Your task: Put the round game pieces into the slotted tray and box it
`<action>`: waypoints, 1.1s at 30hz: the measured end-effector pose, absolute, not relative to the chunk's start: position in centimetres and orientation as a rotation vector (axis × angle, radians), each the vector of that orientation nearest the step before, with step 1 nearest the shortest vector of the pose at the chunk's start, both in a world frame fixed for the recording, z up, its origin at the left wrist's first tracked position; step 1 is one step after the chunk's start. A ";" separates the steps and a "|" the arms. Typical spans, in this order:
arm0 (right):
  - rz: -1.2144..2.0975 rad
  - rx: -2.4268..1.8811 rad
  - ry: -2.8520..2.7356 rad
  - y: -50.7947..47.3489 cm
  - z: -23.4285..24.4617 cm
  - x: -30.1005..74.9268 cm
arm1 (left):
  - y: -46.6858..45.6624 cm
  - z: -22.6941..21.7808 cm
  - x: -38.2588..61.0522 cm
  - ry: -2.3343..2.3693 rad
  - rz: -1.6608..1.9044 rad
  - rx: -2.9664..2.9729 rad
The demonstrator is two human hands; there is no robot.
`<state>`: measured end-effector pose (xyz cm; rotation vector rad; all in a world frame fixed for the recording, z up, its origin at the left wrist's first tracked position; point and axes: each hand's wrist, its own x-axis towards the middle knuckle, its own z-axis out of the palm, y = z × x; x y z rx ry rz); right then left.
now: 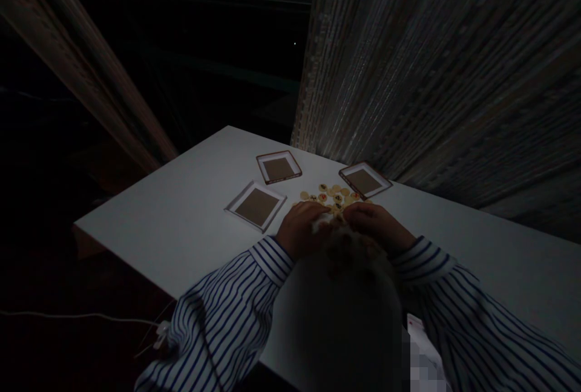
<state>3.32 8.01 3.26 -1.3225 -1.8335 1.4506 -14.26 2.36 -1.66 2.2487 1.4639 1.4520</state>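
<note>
**Now: two hands at one pile of tokens, three square trays around it**

Here your left hand and right hand sit side by side, knuckles up, on the near edge of the tokens. The fingers of both curl down into the pile. In this dim light you cannot tell whether either hand has closed on a token or merely rests on them. Something small and pale shows between the two hands, too unclear to name.

The tokens lie in one loose heap near the far edge of the white table. They are small, flat, round and pale yellow, some with red or dark marks on top. About ten show, and your hands cover the rest.

There are three trays, all flat and square with a brownish inner panel. The white-rimmed tray lies left of the heap, the first dark-rimmed tray beyond it, and the second dark-rimmed tray just right of the tokens.

Both of your sleeves are white cloth with dark stripes. One thin cable runs across the floor at the left. A rough, ribbed wall rises behind the table.
</note>
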 end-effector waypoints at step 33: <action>1.149 -1.269 -1.817 5.4 7.4 6.3 | 1.5 0.2 -13.7 1.485 1.731 1.965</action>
